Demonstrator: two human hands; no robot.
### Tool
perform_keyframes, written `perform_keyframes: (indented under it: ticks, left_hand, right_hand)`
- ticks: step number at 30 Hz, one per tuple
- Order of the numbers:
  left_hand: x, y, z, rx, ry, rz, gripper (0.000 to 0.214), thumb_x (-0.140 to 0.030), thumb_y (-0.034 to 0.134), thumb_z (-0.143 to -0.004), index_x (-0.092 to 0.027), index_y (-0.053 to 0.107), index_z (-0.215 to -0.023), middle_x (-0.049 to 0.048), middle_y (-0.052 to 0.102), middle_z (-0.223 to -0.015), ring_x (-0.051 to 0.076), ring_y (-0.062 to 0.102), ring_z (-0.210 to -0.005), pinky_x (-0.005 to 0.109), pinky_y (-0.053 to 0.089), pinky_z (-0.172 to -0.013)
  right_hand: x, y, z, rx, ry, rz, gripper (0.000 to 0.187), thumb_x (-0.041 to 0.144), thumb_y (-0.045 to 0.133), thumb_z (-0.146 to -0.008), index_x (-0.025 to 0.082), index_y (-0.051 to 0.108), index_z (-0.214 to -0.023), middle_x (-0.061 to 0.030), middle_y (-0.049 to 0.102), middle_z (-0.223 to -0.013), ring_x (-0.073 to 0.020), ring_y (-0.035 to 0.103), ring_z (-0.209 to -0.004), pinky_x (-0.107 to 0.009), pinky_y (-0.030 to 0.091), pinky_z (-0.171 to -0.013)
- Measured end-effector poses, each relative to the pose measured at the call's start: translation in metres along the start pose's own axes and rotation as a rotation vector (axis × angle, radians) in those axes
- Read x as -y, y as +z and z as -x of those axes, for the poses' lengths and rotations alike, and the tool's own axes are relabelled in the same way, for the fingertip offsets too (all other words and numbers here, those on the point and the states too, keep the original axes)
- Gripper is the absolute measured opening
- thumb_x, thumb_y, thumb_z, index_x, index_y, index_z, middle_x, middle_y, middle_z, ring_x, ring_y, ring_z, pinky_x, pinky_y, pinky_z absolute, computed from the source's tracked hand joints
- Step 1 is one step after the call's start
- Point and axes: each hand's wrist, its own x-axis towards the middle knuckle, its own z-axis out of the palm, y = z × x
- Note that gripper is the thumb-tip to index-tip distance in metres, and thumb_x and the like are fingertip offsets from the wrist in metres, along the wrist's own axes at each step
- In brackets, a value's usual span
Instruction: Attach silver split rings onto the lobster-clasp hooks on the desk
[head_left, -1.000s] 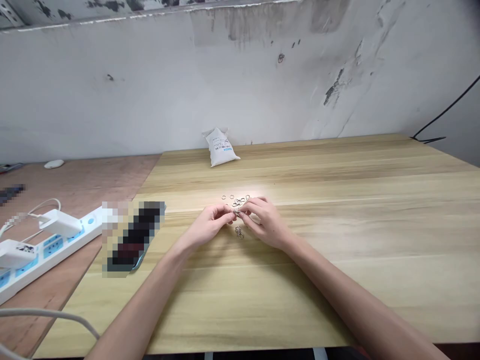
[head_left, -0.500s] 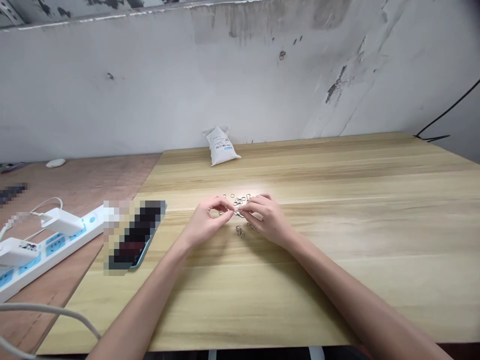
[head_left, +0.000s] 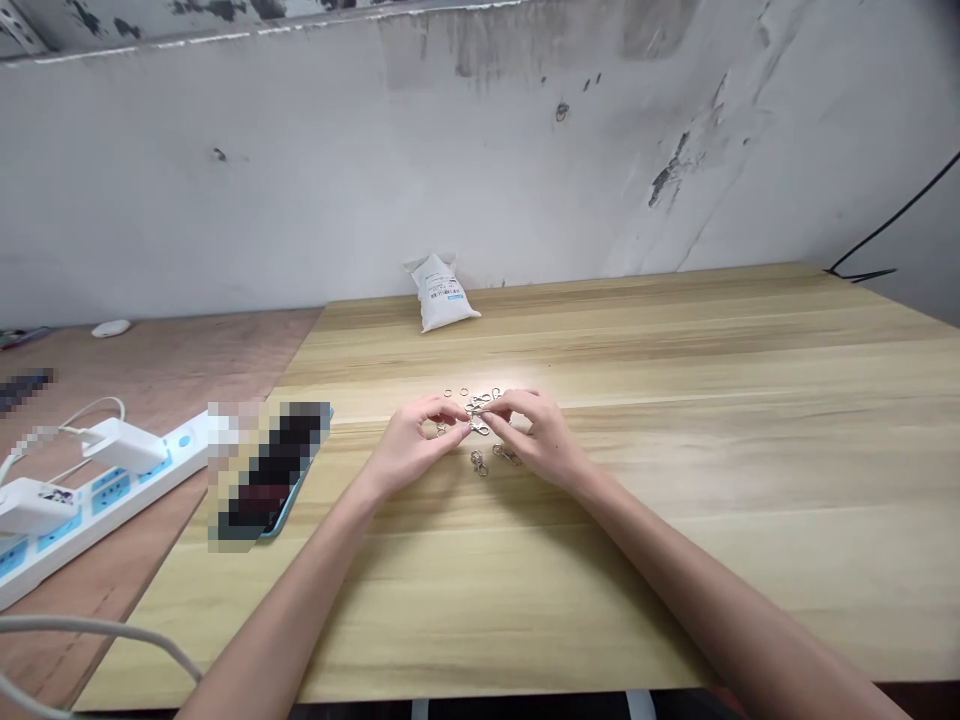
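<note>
My left hand (head_left: 412, 447) and my right hand (head_left: 538, 438) meet over the middle of the wooden table (head_left: 675, 480), fingertips pinched together on a small metal clasp with a ring (head_left: 478, 426). Just behind the fingers lies a scatter of several small metal rings (head_left: 471, 398). Two assembled clasps (head_left: 479, 462) lie on the table just in front of my hands, one nearer the right hand. Which hand holds which tiny part is too small to tell.
A small white bag (head_left: 441, 291) stands at the back against the wall. A phone (head_left: 274, 470) lies at the table's left edge. A white power strip (head_left: 97, 490) with plugged-in chargers rests on the lower brown table. A black cable (head_left: 885, 225) runs down the wall at right.
A second clasp now lies on the table beside the first one. My hands have stayed together, and the fingers have shifted slightly on a metal piece.
</note>
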Motion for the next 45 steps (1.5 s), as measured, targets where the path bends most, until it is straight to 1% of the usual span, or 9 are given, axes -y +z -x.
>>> perform_keyframes:
  ticks: [8, 12, 16, 20, 29, 32, 38, 42, 45]
  left_hand:
    - [0.0, -0.001, -0.001, -0.012, 0.023, 0.009, 0.014, -0.031, 0.061, -0.088, -0.02, 0.07, -0.085, 0.0043, 0.07, -0.094, 0.019, 0.064, -0.091, 0.031, 0.049, -0.083]
    - [0.001, -0.003, -0.001, -0.075, 0.013, -0.038, 0.011, -0.029, 0.062, -0.086, -0.021, 0.069, -0.084, 0.0043, 0.067, -0.098, 0.019, 0.062, -0.095, 0.032, 0.047, -0.087]
    - [0.001, -0.003, -0.001, -0.121, 0.045, -0.104, 0.01, -0.029, 0.062, -0.086, -0.022, 0.069, -0.083, 0.0046, 0.064, -0.103, 0.021, 0.059, -0.105, 0.036, 0.043, -0.097]
    - [0.001, -0.004, -0.001, -0.151, 0.047, -0.133, 0.008, -0.028, 0.063, -0.084, -0.023, 0.069, -0.082, 0.0044, 0.063, -0.107, 0.022, 0.056, -0.109, 0.039, 0.04, -0.101]
    - [0.002, -0.005, -0.003, -0.049, -0.004, -0.05, 0.012, -0.033, 0.064, -0.084, -0.023, 0.069, -0.079, 0.0055, 0.062, -0.116, 0.024, 0.053, -0.118, 0.046, 0.035, -0.108]
    - [0.002, -0.005, -0.003, -0.009, -0.02, -0.005, 0.013, -0.033, 0.063, -0.085, -0.023, 0.068, -0.079, 0.0061, 0.062, -0.116, 0.024, 0.053, -0.118, 0.046, 0.037, -0.109]
    - [-0.001, -0.005, -0.001, -0.063, 0.016, -0.045, 0.011, -0.03, 0.063, -0.085, -0.022, 0.068, -0.079, 0.0054, 0.062, -0.116, 0.023, 0.053, -0.118, 0.045, 0.036, -0.109]
    - [-0.003, -0.004, 0.0, -0.071, 0.052, -0.081, 0.009, -0.028, 0.062, -0.086, -0.023, 0.067, -0.081, 0.0043, 0.062, -0.116, 0.023, 0.053, -0.119, 0.044, 0.037, -0.108]
    - [-0.005, -0.003, 0.001, -0.067, 0.093, -0.11, 0.008, -0.026, 0.062, -0.086, -0.024, 0.067, -0.082, 0.0031, 0.063, -0.115, 0.022, 0.053, -0.119, 0.042, 0.038, -0.107]
  right_hand:
    - [0.007, 0.0, 0.0, 0.009, 0.089, -0.115, 0.02, 0.032, 0.057, -0.093, 0.021, 0.066, -0.08, -0.0012, 0.071, -0.076, -0.016, 0.062, -0.071, -0.032, 0.044, -0.074]
    - [0.001, 0.001, 0.0, -0.021, -0.034, 0.009, 0.013, 0.029, 0.058, -0.093, 0.022, 0.068, -0.088, -0.0008, 0.069, -0.077, -0.0146, 0.061, -0.069, -0.033, 0.042, -0.079]
    - [-0.004, 0.002, 0.001, -0.072, -0.198, 0.247, 0.017, 0.027, 0.054, -0.096, 0.026, 0.071, -0.093, -0.0028, 0.068, -0.083, -0.0155, 0.062, -0.076, -0.034, 0.039, -0.081]
    - [-0.002, 0.0, 0.001, -0.024, -0.304, 0.433, 0.023, 0.023, 0.049, -0.098, 0.029, 0.071, -0.098, -0.0028, 0.067, -0.087, -0.015, 0.058, -0.076, -0.034, 0.038, -0.084]
    - [-0.005, -0.011, -0.001, -0.02, -0.384, 0.58, 0.025, 0.017, 0.048, -0.097, 0.03, 0.069, -0.1, -0.0027, 0.067, -0.094, -0.0156, 0.057, -0.079, -0.035, 0.035, -0.089]
    - [-0.005, -0.011, 0.0, -0.051, -0.385, 0.565, 0.026, 0.015, 0.048, -0.096, 0.029, 0.068, -0.102, -0.003, 0.067, -0.095, -0.0156, 0.058, -0.08, -0.035, 0.035, -0.09]
    - [-0.002, -0.007, 0.0, -0.151, -0.249, 0.364, 0.019, 0.024, 0.052, -0.097, 0.025, 0.066, -0.11, -0.0051, 0.067, -0.094, -0.0172, 0.061, -0.083, -0.036, 0.038, -0.087]
    - [-0.003, -0.002, 0.002, 0.011, -0.186, 0.242, 0.022, 0.034, 0.057, -0.095, 0.023, 0.065, -0.112, -0.0077, 0.066, -0.1, -0.0197, 0.061, -0.093, -0.036, 0.039, -0.086]
    - [-0.003, 0.005, 0.004, 0.115, -0.182, 0.204, 0.017, 0.033, 0.057, -0.095, 0.021, 0.068, -0.1, -0.0069, 0.066, -0.098, -0.0186, 0.06, -0.092, -0.035, 0.039, -0.084]
